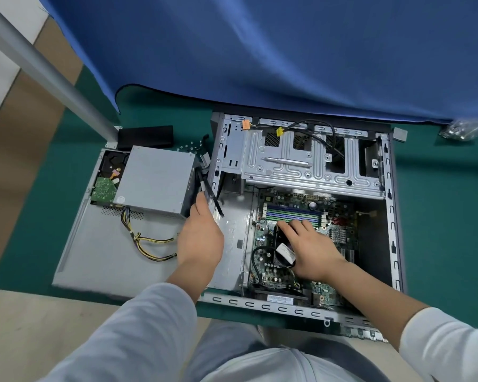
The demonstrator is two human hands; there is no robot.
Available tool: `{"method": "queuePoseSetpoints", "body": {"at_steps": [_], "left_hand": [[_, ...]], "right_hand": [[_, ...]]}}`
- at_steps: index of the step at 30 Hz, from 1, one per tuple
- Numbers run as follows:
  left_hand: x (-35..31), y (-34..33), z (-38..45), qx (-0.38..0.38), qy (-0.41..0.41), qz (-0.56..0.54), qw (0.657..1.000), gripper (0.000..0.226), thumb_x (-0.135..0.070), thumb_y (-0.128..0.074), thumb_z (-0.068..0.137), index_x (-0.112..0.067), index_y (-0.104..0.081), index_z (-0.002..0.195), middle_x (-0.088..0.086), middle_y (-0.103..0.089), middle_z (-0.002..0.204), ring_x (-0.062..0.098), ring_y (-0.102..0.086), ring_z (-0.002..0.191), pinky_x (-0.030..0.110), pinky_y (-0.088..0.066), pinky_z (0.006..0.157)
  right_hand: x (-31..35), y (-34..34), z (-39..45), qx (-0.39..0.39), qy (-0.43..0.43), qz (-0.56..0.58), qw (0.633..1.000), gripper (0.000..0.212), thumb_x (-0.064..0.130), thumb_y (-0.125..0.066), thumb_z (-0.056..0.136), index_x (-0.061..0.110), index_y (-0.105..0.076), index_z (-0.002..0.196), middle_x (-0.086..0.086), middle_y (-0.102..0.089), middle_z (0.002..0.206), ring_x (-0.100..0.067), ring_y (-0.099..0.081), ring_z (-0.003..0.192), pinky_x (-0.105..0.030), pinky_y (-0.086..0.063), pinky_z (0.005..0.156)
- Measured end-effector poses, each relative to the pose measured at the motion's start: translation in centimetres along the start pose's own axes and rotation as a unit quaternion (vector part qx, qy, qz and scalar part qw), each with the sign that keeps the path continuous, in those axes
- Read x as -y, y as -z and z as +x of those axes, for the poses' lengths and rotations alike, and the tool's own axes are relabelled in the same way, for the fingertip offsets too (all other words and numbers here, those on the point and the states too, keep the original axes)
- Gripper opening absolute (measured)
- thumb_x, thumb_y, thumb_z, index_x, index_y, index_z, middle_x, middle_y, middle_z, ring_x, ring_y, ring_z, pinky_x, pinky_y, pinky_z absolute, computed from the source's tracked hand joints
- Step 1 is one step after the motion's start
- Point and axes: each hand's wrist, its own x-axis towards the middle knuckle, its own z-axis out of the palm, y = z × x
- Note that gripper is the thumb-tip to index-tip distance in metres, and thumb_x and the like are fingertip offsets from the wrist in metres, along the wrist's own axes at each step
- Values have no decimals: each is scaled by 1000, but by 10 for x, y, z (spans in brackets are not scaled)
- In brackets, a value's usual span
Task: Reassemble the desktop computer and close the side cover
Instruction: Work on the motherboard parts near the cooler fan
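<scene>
1. Blue cloth: draped across the far side, its hem hanging over the far edge of the computer case.
2. Tabletop: green surface carrying everything listed below.
3. Computer case: lies on its side, open face up, right of centre on the tabletop; drive cage in the far half, motherboard in the near half.
4. Side cover: grey panel lying flat on the tabletop, just left of the case, detached from it.
5. Power supply: grey box resting on the far part of the side cover, outside the case; its yellow and black cables trail over the cover.
6. Hard drive: circuit board up, on the cover just left of the power supply.
7. Right hand: inside the case, fingers bent over the black CPU fan on the motherboard, fingertips at the fan's far edge near the memory slots.
8. Left hand: at the case's left wall, fingers curled; what they grip is hidden behind the hand, so I cannot tell.
9. Black box: on the tabletop beyond the power supply.
10. Screwdriver: silver, lying on top of the drive cage.
11. Loose screws: scattered between the black box and the case.
</scene>
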Motion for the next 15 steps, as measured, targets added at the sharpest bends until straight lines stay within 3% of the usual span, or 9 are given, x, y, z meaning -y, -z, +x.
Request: {"method": "queuePoseSetpoints", "body": {"at_steps": [8,15], "left_hand": [[0,1,0,1,-2,-3,1000,68,-1,-42,90,-13,-10,148,12,-42,138,33,-57,101,40,-46,73],[1,-1,0,-1,-4,-2,1000,68,-1,-41,89,-14,-11,148,12,-44,136,33,-57,99,39,-46,71]], "right_hand": [[-2,15,10,-38,-11,-7,999,111,46,-78,63,27,-5,144,0,-32,136,-23,-29,126,-36,-52,79],[1,1,6,-7,-6,5,1000,106,28,-74,64,29,-5,143,1,-33,135,-22,-30,123,-32,-49,76]]}}
